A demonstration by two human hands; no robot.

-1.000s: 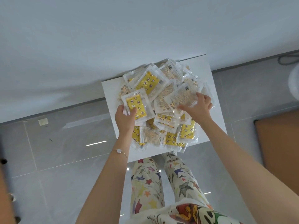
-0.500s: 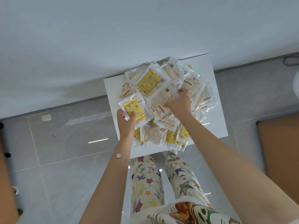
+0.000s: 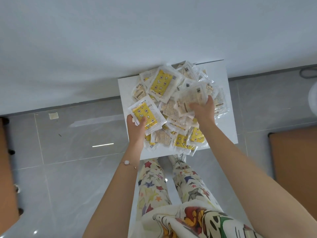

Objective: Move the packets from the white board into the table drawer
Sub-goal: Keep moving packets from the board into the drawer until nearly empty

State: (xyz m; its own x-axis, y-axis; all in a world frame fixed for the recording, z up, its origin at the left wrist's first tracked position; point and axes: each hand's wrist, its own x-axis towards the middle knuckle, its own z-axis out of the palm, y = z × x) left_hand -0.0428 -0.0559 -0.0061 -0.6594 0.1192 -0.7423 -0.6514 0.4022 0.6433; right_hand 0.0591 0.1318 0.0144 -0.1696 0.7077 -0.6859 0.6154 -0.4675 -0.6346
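Crowding white board [image 3: 125, 93]: heaped packets [image 3: 161, 83]; tiled floor [image 3: 68, 143] around.

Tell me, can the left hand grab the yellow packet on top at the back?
Probably yes: the back packet lies uncovered just past the left hand, but that hand holds another yellow packet.

place: indoor room, maybe a home | cues: glossy grey floor tiles [image 3: 77, 177]; star-print lounge trousers [image 3: 151, 184]
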